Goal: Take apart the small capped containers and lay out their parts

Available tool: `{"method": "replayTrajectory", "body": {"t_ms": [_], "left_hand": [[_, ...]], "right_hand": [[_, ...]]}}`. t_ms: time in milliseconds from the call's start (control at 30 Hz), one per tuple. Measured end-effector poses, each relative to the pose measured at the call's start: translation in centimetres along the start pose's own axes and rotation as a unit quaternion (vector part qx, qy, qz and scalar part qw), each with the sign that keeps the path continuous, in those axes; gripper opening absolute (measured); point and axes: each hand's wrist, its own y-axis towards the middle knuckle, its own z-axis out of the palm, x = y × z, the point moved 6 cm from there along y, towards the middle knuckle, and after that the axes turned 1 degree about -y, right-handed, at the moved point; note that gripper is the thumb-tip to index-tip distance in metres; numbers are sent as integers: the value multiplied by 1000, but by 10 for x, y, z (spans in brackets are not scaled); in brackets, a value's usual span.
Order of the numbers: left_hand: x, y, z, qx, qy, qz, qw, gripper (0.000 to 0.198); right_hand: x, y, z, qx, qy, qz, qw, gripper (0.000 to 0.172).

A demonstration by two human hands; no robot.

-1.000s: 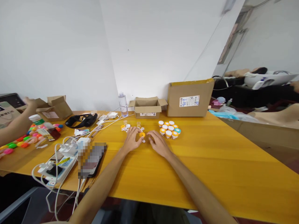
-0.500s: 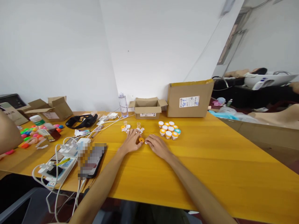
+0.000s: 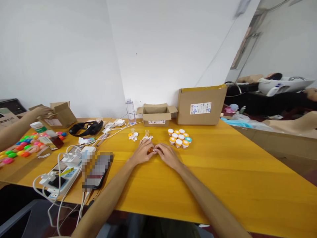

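My left hand (image 3: 143, 152) is closed around a small orange ring-shaped cap (image 3: 150, 150), partly covered by its fingers. Fingertip to fingertip with it, my right hand (image 3: 166, 153) pinches a tiny white piece (image 3: 154, 150), mostly hidden. Just beyond my left hand lie small white patterned pieces (image 3: 150, 138) beside a clear cup (image 3: 147, 133). Farther left are another clear cup (image 3: 132, 130), an orange cap (image 3: 130, 135), a white disc (image 3: 135, 134) and more white pieces (image 3: 132, 138). Several small jars (image 3: 178, 142) with white, orange and teal lids cluster to the right.
An open carton (image 3: 156, 117), a large upright box (image 3: 201, 105) and a clear bottle (image 3: 130, 112) line the wall. At left are a phone (image 3: 99, 172), a power strip (image 3: 66, 181) and colourful balls (image 3: 24, 150). Another person's hand (image 3: 44, 111) reaches into a carton (image 3: 61, 115).
My hands have come together, with the right fingertips now at the orange cap. At far left, the other person's arm has moved to the carton, uncovering more balls.
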Motion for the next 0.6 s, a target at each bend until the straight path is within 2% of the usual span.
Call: {"method": "replayTrajectory", "body": {"t_ms": [400, 600], "left_hand": [[0, 1, -3, -15, 9, 15, 1000, 14], [-1, 0, -4, 0, 22, 11, 1000, 14]], "right_hand": [[4, 1, -2, 10, 6, 10, 1000, 15], [4, 1, -4, 8, 12, 20, 1000, 12]]}}
